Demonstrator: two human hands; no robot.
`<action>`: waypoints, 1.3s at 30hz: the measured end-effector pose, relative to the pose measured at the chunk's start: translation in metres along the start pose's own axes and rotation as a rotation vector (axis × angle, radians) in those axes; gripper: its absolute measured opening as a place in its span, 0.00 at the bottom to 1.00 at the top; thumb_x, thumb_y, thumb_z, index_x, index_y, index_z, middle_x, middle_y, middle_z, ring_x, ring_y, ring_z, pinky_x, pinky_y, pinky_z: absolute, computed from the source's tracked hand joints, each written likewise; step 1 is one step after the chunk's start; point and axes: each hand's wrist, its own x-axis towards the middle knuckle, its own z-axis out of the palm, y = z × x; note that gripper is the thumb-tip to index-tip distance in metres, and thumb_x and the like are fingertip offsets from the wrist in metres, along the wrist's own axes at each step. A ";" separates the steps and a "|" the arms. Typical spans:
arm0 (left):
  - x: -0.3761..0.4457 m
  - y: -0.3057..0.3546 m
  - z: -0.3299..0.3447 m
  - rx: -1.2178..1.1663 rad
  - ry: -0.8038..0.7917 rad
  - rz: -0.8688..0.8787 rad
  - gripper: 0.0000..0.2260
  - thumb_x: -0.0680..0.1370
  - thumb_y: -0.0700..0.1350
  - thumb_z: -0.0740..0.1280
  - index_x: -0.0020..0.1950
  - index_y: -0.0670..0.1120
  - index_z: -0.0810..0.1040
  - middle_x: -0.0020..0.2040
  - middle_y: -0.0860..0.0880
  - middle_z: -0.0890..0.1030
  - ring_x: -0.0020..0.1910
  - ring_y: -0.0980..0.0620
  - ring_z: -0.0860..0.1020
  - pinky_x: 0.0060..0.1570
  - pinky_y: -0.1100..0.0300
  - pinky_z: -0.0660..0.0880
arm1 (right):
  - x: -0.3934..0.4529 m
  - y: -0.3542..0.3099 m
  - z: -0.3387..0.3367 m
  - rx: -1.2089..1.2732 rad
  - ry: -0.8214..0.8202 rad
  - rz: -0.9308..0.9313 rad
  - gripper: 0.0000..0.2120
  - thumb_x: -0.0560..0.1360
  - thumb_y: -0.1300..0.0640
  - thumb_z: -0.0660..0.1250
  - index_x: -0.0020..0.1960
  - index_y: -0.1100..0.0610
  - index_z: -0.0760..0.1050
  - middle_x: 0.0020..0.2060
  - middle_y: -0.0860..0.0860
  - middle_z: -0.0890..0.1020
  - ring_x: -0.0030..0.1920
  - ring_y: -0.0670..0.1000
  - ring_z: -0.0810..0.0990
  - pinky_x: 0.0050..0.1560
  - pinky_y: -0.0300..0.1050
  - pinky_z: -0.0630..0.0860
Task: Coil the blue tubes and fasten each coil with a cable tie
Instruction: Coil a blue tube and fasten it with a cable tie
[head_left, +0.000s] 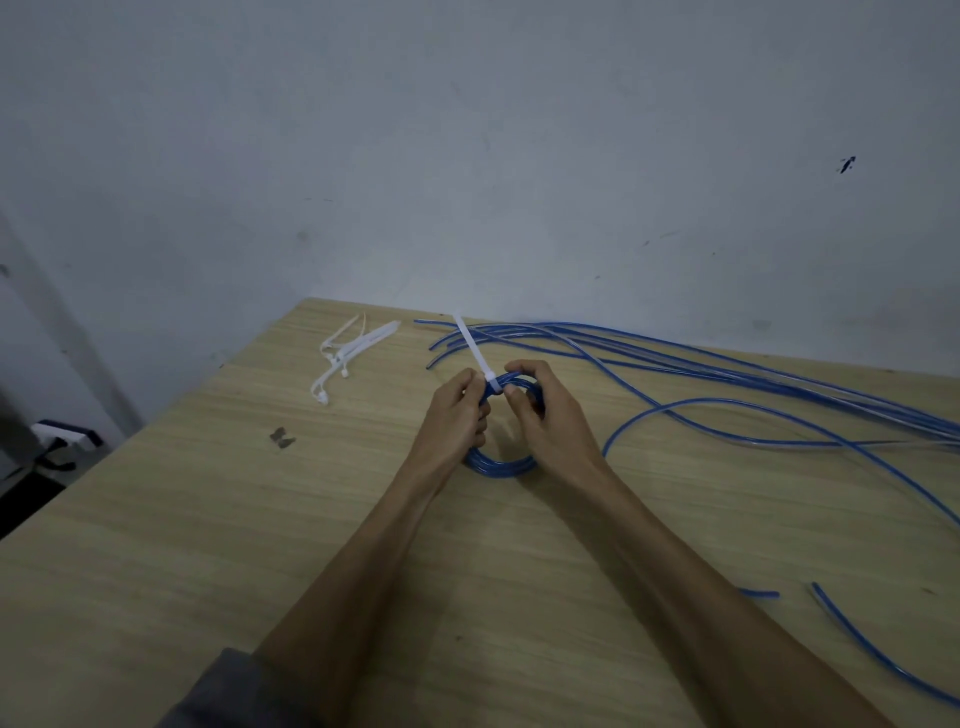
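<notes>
both hands pinch a blue coil where a white tie wraps it

the left hand (457, 415) and right hand (545, 415) grip the top of the coiled blue tube (501, 464), either side of the white cable tie (475, 353), whose tail slants up and away from the grip. loose blue tubes (727, 374) sprawl beyond and right of the grip; spare cable ties (348, 353) lie up and left of it on the wooden table (208, 519).
</notes>
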 end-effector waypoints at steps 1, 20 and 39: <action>0.000 0.000 0.000 0.001 0.009 -0.002 0.14 0.86 0.45 0.55 0.43 0.47 0.73 0.29 0.54 0.65 0.25 0.57 0.59 0.25 0.63 0.57 | -0.001 0.000 0.003 -0.044 -0.008 0.002 0.14 0.84 0.53 0.61 0.69 0.49 0.72 0.48 0.47 0.82 0.43 0.46 0.77 0.48 0.42 0.74; -0.026 0.019 -0.093 -0.025 0.017 0.063 0.15 0.87 0.45 0.52 0.46 0.43 0.71 0.36 0.50 0.64 0.29 0.56 0.58 0.30 0.61 0.57 | 0.014 -0.062 0.067 0.159 -0.095 0.028 0.11 0.83 0.54 0.63 0.59 0.56 0.82 0.53 0.48 0.84 0.53 0.45 0.80 0.51 0.33 0.73; -0.064 -0.005 -0.275 0.546 0.669 0.073 0.10 0.86 0.43 0.54 0.50 0.44 0.72 0.42 0.50 0.77 0.40 0.52 0.75 0.39 0.59 0.70 | 0.026 -0.132 0.258 0.112 -0.316 0.050 0.14 0.82 0.61 0.60 0.66 0.57 0.74 0.60 0.54 0.79 0.57 0.52 0.78 0.58 0.45 0.75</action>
